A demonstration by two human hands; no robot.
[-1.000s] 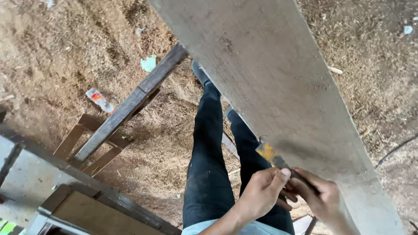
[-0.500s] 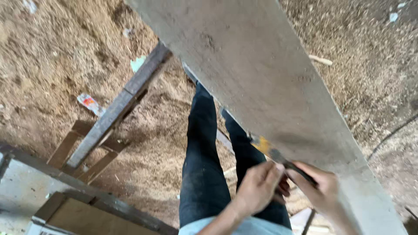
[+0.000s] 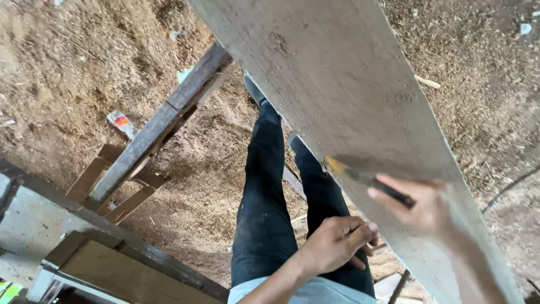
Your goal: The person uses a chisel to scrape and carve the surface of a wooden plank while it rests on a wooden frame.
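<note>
My right hand (image 3: 430,211) gripped a brush (image 3: 365,179) against the plank (image 3: 337,90); my left hand (image 3: 334,245) curled loosely at the plank's edge, holding nothing.

Right hand (image 3: 433,211) motion-blurred, finger detail lost. Brush (image 3: 365,179) handle end hidden inside its grip; bristles smeared. Plank (image 3: 337,84) cut off at top and bottom edges. Left hand (image 3: 337,245) fingertips hidden under plank edge.

below me: sawdust-strewn dirt floor (image 3: 67,73) | wooden trestle (image 3: 152,143) standing on it, to my left | small red-and-white wrapper (image 3: 121,122) beside it | grey framed slab (image 3: 34,225) lower left | thin stick (image 3: 427,82) lying upper right
</note>
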